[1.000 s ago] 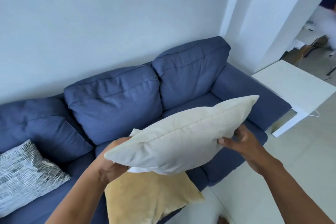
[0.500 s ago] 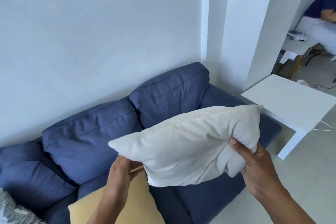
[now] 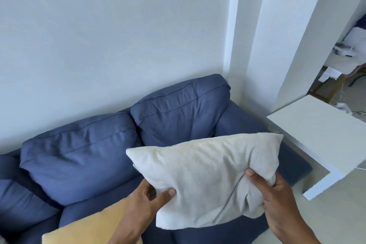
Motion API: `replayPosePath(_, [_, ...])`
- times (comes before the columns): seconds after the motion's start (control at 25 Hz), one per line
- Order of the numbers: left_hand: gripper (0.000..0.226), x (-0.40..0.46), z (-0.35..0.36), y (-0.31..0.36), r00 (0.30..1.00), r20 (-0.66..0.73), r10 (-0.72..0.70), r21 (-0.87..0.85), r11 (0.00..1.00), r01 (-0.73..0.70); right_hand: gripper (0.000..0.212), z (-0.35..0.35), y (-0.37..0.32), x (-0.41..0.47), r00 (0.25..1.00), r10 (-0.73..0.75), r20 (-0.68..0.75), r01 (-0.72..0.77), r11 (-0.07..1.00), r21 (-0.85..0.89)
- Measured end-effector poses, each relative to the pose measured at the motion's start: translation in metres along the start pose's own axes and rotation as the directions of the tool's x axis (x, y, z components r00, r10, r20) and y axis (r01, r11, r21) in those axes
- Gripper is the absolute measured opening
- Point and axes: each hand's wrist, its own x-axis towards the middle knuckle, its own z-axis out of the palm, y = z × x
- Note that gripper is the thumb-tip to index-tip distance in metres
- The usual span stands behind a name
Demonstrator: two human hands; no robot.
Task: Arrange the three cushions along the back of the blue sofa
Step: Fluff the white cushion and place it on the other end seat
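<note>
A pale wall stood behind the blue sofa (image 3: 178, 113). The cream cushion (image 3: 208, 178) was gripped by the left hand (image 3: 144, 202) and right hand (image 3: 277, 200) above the sofa's right seat, the yellow cushion (image 3: 89, 228) lying on its front; propping against the right back was judged next.

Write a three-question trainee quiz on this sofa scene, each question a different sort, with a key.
1. True or false: both hands grip the white cushion.
2. Which cushion lies on the sofa seat under the left hand? A) grey B) yellow C) red
3. Fill in: the white table stands at the sofa's ____ end.

Key: 1 true, with the right hand at the lower right corner. 2 B, the yellow cushion. 3 right.
</note>
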Motion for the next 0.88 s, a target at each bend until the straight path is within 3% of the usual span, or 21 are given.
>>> replayPosePath(0.08, [0.076,0.026,0.016,0.000,1.000,0.002,-0.004,-0.037,0.999,0.004,0.034,0.004,-0.003,0.031,1.000,-0.002,0.019,0.004,0.997,-0.077])
replayPosePath(0.2, [0.042,0.068,0.037,-0.003,0.991,-0.124,-0.042,-0.051,0.998,0.036,0.047,0.018,-0.007,0.085,0.999,-0.001,0.052,0.012,0.980,-0.197])
replayPosePath(0.28, [0.031,0.099,0.039,-0.002,0.977,-0.194,-0.086,-0.067,0.995,0.074,0.044,0.031,-0.015,0.116,0.996,0.012,0.087,0.009,0.972,-0.235])
replayPosePath(0.48, [0.047,0.164,0.043,0.000,0.967,-0.194,-0.164,-0.111,0.983,0.145,0.048,0.046,-0.009,0.188,0.987,0.071,0.147,-0.028,0.961,-0.275])
replayPosePath(0.68, [0.053,0.221,0.067,0.000,0.923,-0.277,-0.269,-0.139,0.961,0.239,0.031,0.058,0.003,0.281,0.946,0.207,0.251,-0.097,0.915,-0.392])
replayPosePath(0.88, [0.046,0.283,0.089,-0.009,0.863,-0.349,-0.366,-0.205,0.928,0.311,0.032,0.083,0.032,0.368,0.908,0.307,0.287,-0.130,0.855,-0.502])
